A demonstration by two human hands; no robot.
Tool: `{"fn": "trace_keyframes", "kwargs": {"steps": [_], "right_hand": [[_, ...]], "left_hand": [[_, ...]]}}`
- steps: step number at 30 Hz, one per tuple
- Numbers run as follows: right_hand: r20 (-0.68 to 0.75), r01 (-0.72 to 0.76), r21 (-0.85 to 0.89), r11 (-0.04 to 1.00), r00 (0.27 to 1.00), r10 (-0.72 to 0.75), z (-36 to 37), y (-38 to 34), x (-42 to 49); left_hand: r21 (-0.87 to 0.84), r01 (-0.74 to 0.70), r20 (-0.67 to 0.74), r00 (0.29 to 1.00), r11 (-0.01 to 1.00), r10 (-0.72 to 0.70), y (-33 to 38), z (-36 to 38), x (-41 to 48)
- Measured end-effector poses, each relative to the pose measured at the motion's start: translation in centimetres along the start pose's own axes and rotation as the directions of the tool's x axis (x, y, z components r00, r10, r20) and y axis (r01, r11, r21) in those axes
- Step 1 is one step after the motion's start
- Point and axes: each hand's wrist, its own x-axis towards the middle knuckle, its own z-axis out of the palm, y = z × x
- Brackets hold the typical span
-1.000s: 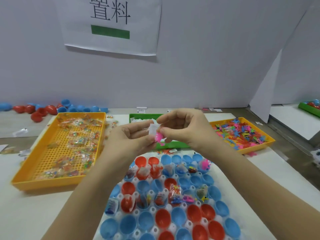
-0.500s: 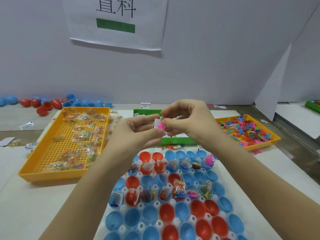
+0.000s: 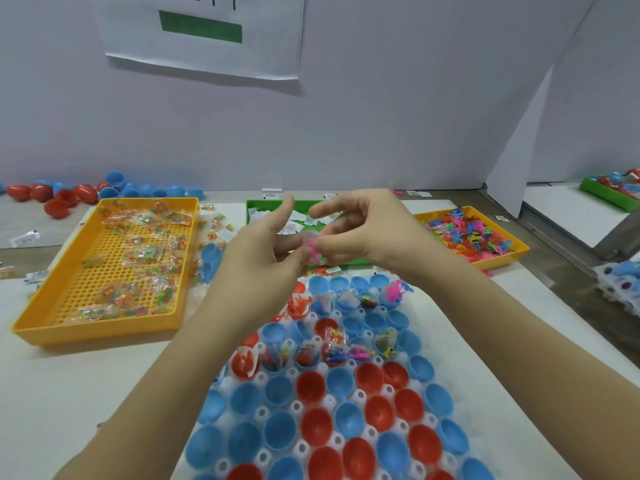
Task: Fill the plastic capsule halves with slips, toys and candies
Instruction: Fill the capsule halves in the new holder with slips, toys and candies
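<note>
Lying nearest on the worktop (image 3: 69, 393): a white holder (image 3: 360, 394), its cups seated with blue and red capsule halves (image 3: 313, 388), open side up. The near rows hold nothing visible. The filled halves (image 3: 334, 344), in the rows farther back, carry slips, small toys and candy packets.

Above the holder's far end, both forearms reach in from the lower edge.
- Left hand (image 3: 256, 268): partly spread, index finger raised and nearly straight, the other fingers loosely extended. The thumb tip and fingertips reach the pink toy (image 3: 314, 250). Whether they pinch it or only touch it cannot be told, because the spot is blurred.
- Right hand (image 3: 367, 230): the thumb and lower fingers are curled and pinch the toy from the right. The index finger is lifted in a loose curve and clear of it.
- Pink toy: held in the air between the two hands, over the near rim of the green tray (image 3: 258, 204). Its long axis runs roughly up and down, and its limbs point down toward the holder. Finer detail is blurred.

Middle row, left to right:
- A yellow perforated tray (image 3: 97, 332) with clear candy packets (image 3: 143, 252).
- A single blue half (image 3: 211, 254) just beside that tray's right wall.
- The green tray, holding white slips (image 3: 299, 220).
- An orange tray (image 3: 502, 259) heaped with multicoloured toys (image 3: 464, 233).

At the back left, loose red and blue halves (image 3: 85, 194) are strewn against the grey wall (image 3: 381, 116). At the far right a second green tray (image 3: 604, 194) stands on a separate surface. A paper sheet (image 3: 207, 53) with a green bar hangs on the wall.
</note>
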Motion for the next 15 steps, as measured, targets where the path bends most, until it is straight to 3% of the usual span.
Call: {"fn": "trace_keyframes", "kwargs": {"steps": [3, 6, 10, 12, 15], "right_hand": [[0.047, 0.006, 0.074, 0.997, 0.999, -0.009, -0.3, 0.4, -1.5], [0.022, 0.082, 0.063, 0.995, 0.996, -0.084, -0.3, 1.2, -3.3], [-0.058, 0.045, 0.255, 0.966, 0.998, -0.031, -2.3, 3.1, -5.4], [-0.070, -0.026, 0.324, 0.946, 0.996, 0.051, -3.8, 4.3, -6.5], [-0.034, -0.161, 0.198, 0.967, 0.985, 0.171, -5.5, 6.3, -7.9]], "left_hand": [[0.058, -0.050, 0.033, 0.998, 0.997, 0.048, 0.3, 0.4, -1.2], [-0.050, -0.005, 0.059, 0.998, 0.999, 0.008, 0.3, 1.0, -2.4], [-0.037, -0.036, 0.074, 0.997, 0.999, 0.039, 0.2, 0.2, -3.5], [0.025, -0.072, 0.061, 0.996, 0.997, 0.070, -0.4, -1.4, -4.1], [0.265, -0.072, -0.041, 0.995, 0.962, 0.086, -2.1, -4.9, -4.4]]}}
